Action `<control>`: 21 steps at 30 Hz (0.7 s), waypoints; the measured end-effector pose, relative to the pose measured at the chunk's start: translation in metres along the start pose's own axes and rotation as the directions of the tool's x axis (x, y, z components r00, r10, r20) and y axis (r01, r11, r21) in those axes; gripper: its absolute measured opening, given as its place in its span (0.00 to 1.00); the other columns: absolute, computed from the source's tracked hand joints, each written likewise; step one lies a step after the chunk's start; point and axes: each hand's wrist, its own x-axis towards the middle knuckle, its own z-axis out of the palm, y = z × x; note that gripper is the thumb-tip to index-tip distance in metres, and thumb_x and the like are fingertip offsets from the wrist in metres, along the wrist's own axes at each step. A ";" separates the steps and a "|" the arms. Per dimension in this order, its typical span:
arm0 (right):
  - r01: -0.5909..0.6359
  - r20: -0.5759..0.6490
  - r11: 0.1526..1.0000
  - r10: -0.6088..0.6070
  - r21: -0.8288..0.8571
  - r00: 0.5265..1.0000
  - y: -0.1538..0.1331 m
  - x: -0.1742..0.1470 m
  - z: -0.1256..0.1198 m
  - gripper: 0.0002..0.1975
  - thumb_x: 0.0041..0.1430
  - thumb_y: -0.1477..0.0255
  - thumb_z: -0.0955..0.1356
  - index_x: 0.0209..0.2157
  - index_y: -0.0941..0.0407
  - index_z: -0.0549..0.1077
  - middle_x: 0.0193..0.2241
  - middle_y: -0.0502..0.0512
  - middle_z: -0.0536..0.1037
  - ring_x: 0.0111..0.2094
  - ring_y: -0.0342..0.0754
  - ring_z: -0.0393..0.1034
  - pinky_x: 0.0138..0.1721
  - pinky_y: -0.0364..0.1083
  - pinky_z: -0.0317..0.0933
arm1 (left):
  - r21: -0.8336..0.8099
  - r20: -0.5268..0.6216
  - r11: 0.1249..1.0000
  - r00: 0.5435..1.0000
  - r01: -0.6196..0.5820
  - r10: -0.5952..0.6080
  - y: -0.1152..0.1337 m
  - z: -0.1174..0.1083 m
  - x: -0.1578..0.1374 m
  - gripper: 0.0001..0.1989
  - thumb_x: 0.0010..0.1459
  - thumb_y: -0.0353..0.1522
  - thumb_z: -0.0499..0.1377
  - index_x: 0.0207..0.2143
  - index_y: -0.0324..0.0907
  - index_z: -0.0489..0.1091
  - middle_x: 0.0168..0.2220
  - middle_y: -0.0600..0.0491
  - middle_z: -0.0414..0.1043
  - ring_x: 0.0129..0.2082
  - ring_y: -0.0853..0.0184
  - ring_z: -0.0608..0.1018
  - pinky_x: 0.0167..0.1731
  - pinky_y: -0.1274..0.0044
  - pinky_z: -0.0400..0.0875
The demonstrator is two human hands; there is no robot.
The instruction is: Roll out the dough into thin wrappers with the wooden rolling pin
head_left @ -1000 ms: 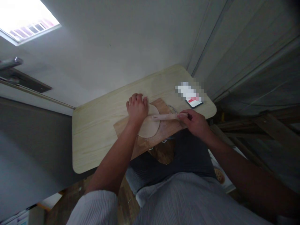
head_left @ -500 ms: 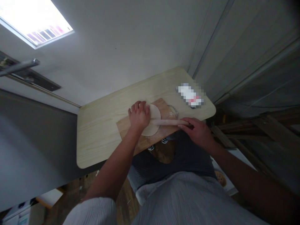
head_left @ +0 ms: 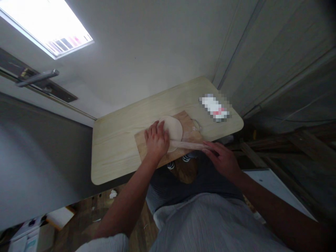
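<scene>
A round, flat sheet of dough (head_left: 174, 127) lies on a wooden cutting board (head_left: 186, 119). Across its near part runs a wooden rolling pin (head_left: 187, 145). My left hand (head_left: 157, 140) lies over the left side of the dough, fingers spread and pointing away from me. The pin's left end disappears under or beside this palm; the contact there is hidden. At the other end, my right hand (head_left: 222, 157) is closed around the pin, thumb and fingers on its tip, just past the board's near edge.
The board rests on a light wooden table (head_left: 112, 150) against a white door with a metal handle (head_left: 39, 77). A blurred-out white and red item (head_left: 215, 107) lies at the table's right. A metal ring handle (head_left: 197, 125) sticks out from the board. White scrap (head_left: 113, 194) lies on the floor.
The rolling pin has come nearer to me, from the dough's middle to its near part, and both hands have moved back with it. The view has shifted slightly.
</scene>
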 end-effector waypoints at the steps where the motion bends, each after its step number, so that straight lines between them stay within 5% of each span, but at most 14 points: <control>1: -0.001 -0.002 1.000 0.001 0.010 1.000 -0.001 0.002 -0.001 0.21 0.67 0.57 0.65 0.54 0.51 0.76 0.48 0.58 0.80 0.47 0.53 0.76 0.51 0.52 0.68 | -0.006 0.006 1.000 1.000 0.001 -0.001 0.000 0.000 0.001 0.24 0.70 0.40 0.44 0.66 0.47 0.58 0.68 0.47 0.59 0.65 0.54 0.62 0.64 0.57 0.53; 6: -0.064 -0.022 0.997 0.063 -0.036 0.998 -0.001 0.018 -0.005 0.22 0.66 0.55 0.64 0.52 0.53 0.77 0.49 0.59 0.81 0.48 0.56 0.76 0.51 0.54 0.68 | -0.011 0.040 1.000 0.999 0.014 -0.013 0.002 0.001 0.014 0.25 0.70 0.41 0.44 0.66 0.50 0.58 0.68 0.47 0.59 0.65 0.54 0.62 0.64 0.55 0.54; 14: -0.194 -0.048 0.971 0.189 -0.140 0.981 -0.002 0.047 -0.009 0.24 0.64 0.50 0.63 0.44 0.52 0.81 0.33 0.57 0.83 0.33 0.55 0.77 0.35 0.50 0.67 | -0.013 0.083 0.998 0.995 0.057 -0.056 0.003 0.006 0.038 0.28 0.70 0.45 0.41 0.70 0.51 0.51 0.70 0.47 0.55 0.67 0.53 0.60 0.64 0.50 0.53; 21: -0.233 -0.034 0.960 0.231 -0.154 0.972 -0.001 0.062 -0.011 0.26 0.64 0.48 0.63 0.42 0.54 0.80 0.27 0.56 0.81 0.29 0.54 0.75 0.31 0.48 0.63 | -0.024 0.090 0.998 0.994 0.057 -0.055 0.005 0.007 0.054 0.28 0.70 0.45 0.41 0.69 0.51 0.51 0.70 0.47 0.54 0.67 0.51 0.59 0.63 0.49 0.54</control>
